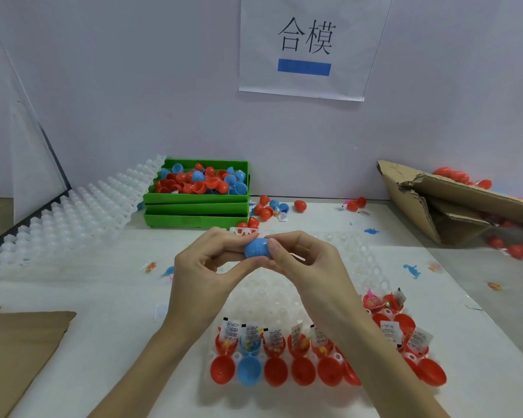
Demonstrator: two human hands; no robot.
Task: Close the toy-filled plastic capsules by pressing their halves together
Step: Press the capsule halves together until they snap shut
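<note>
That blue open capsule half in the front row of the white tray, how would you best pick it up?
Pinch the blue half at its rim from above, thumb and finger on opposite sides. It sits open end up in the white tray, red halves close on both sides, so only the rim is likely easy to reach.

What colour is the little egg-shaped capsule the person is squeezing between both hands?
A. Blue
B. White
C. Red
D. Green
A. The capsule pinched between the left hand and the right hand is blue; red shows only on other capsules in the tray and the bin.
</note>
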